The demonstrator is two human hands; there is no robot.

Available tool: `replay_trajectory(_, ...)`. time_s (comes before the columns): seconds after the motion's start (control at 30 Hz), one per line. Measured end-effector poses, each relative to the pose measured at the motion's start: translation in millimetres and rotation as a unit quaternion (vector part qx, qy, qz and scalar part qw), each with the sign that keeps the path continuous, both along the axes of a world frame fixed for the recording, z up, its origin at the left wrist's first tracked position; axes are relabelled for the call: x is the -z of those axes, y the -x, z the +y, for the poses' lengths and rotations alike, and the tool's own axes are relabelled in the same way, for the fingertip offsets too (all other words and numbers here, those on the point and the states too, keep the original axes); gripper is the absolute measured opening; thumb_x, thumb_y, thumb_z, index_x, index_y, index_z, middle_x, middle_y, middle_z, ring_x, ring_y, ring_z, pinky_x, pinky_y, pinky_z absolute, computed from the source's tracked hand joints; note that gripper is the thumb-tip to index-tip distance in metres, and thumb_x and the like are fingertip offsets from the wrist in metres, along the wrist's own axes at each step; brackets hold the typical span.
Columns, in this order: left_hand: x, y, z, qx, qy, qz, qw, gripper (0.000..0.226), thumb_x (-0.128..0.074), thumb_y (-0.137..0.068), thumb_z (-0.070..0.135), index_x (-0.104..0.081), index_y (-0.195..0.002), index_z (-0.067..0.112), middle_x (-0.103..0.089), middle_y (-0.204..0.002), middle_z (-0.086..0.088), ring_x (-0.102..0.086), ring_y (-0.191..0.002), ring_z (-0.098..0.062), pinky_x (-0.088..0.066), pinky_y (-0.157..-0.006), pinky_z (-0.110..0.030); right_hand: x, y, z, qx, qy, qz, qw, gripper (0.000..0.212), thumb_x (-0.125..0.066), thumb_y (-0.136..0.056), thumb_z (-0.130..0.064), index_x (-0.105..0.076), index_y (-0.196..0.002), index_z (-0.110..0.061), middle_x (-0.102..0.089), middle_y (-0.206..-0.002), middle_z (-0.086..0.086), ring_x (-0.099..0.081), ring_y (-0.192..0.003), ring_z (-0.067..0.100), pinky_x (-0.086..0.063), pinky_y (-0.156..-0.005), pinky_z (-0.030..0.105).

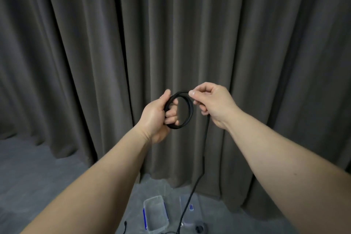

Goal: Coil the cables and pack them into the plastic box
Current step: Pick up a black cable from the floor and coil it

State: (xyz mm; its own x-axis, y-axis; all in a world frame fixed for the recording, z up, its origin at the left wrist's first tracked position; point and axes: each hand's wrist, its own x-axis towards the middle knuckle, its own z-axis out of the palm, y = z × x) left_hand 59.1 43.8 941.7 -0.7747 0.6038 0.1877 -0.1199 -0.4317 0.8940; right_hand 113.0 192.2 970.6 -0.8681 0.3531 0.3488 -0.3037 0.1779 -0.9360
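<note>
With my left hand (155, 115) gripping the black cable (187, 111) coil at chest height, my right hand's (212, 103) fingers (192, 93) pinch the next loop; I should lay each turn flat and equal.

Black cable (187, 108), coil and hanging tail. Clear box (155, 214) with blue clips. Clear lid (190, 213), blue clip. Dark grey-brown curtain (95, 43), plain. Grey floor (38, 167).
</note>
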Motion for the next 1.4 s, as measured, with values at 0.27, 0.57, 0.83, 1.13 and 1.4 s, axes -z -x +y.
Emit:
replay_trajectory(0.27,-22.2,-15.6,35.0,0.000,-0.009,0.006,1.000,0.032,-0.032,-0.102,0.028,-0.050,-0.079,0.014,-0.026,-0.049,0.006,-0.020,-0.039,-0.009,-0.031,-0.056,-0.026,-15.0,0.2,34.3,0.011,-0.008,0.081,0.997,0.016,-0.074,-0.078,-0.009,-0.069,-0.065,-0.017,-0.056,-0.052,-0.006,-0.041,-0.045,0.009,-0.035,-0.045,0.019)
replay_trajectory(0.57,-36.9,-24.8,65.6,-0.047,-0.067,0.021,0.996,0.037,-0.036,-0.103,0.036,-0.051,-0.076,0.015,-0.021,-0.047,0.009,-0.018,-0.038,-0.006,-0.030,-0.052,-0.022,-7.0,0.2,59.3,-0.099,0.020,0.087,0.991,0.020,-0.060,-0.090,-0.004,-0.068,-0.100,-0.019,-0.071,-0.092,0.004,-0.066,-0.079,0.015,-0.050,-0.072,0.023)
replay_trajectory(0.83,-41.1,-1.1,54.8,0.002,-0.036,0.027,0.999,0.031,-0.034,-0.102,0.029,-0.052,-0.083,0.013,-0.032,-0.056,0.006,-0.031,-0.047,-0.008,-0.033,-0.066,-0.028,-9.8,17.3,55.5,-0.026,-0.074,0.100,0.992,0.030,-0.058,-0.088,0.005,-0.069,-0.095,-0.022,-0.071,-0.084,0.004,-0.066,-0.074,0.013,-0.055,-0.080,0.028)
replay_trajectory(1.13,-53.0,20.7,46.6,0.031,-0.024,0.070,0.997,0.033,-0.032,-0.103,0.029,-0.052,-0.083,0.013,-0.029,-0.050,0.008,-0.031,-0.045,-0.008,-0.040,-0.062,-0.025,-13.4,31.3,42.1,-0.006,-0.024,0.097,0.995,0.025,-0.058,-0.092,-0.003,-0.067,-0.094,-0.026,-0.070,-0.078,0.003,-0.065,-0.064,0.012,-0.053,-0.057,0.025)
replay_trajectory(1.4,-60.7,37.1,30.9,0.034,-0.027,0.056,0.998,0.036,-0.033,-0.104,0.035,-0.047,-0.077,0.016,-0.029,-0.047,0.009,-0.028,-0.041,-0.007,-0.035,-0.062,-0.025,-28.3,41.8,23.5,-0.024,0.042,0.074,0.996,0.019,-0.052,-0.095,-0.007,-0.066,-0.087,-0.017,-0.070,-0.086,0.004,-0.069,-0.067,0.018,-0.052,-0.069,0.039)
